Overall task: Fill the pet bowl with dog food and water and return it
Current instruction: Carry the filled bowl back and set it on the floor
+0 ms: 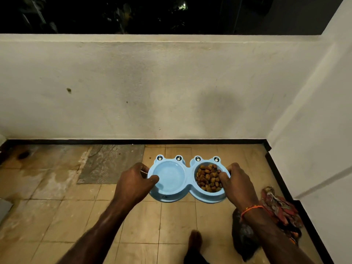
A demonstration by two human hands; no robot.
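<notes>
A light blue double pet bowl with frog eyes on its far rim is over the tiled floor near the wall. Its right well holds brown dog food. Its left well looks pale blue and smooth; I cannot tell whether water is in it. My left hand grips the bowl's left end, thumb over the rim. My right hand grips the right end, thumb at the kibble's edge. Whether the bowl rests on the floor or hangs just above it is unclear.
A low white parapet wall stands straight ahead and a white side wall closes the right. A grey mat lies left of the bowl. Crumpled patterned cloth and a dark bundle lie at the right. My bare foot is below.
</notes>
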